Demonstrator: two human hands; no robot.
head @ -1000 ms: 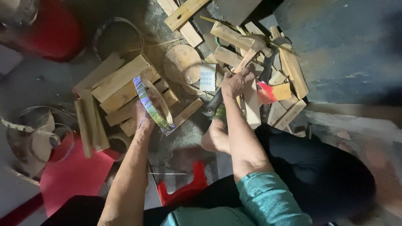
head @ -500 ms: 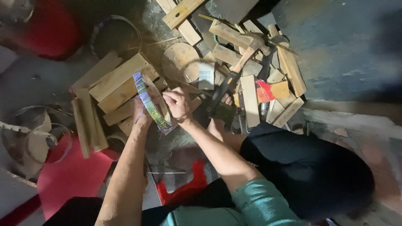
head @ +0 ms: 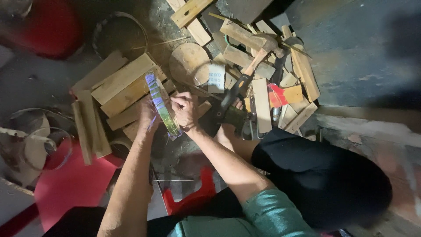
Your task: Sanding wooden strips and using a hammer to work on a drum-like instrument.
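Fig.: head view, looking down at both hands over a floor littered w/ wood offcuts.

Step in hand, judged: working a thin, clear, iridescent-edged strip (head: 161,105), held nearly edge-on to the camera, above the scrap pile. To do it well: keep the strip steady w/ the supporting hand, grip light so the thin piece doesn't flex or crack, and keep it off the rough wood below.

Left hand (head: 147,115): behind/under the strip, fingers curled round its lower left side; mostly hidden by the strip, so exact finger spread can't be told, but it is closed on the piece.

Right hand (head: 185,109): fingers bent and pressed together, pinching the strip's right edge near its lower end; thumb side hidden.

Surroundings: wooden planks (head: 120,83) just left of the hands; round wooden disc (head: 189,63) above; hammer w/ wooden handle (head: 258,55) and a black-handled tool (head: 232,94) to the right, both untouched; red plastic stool (head: 193,199) below the forearms.
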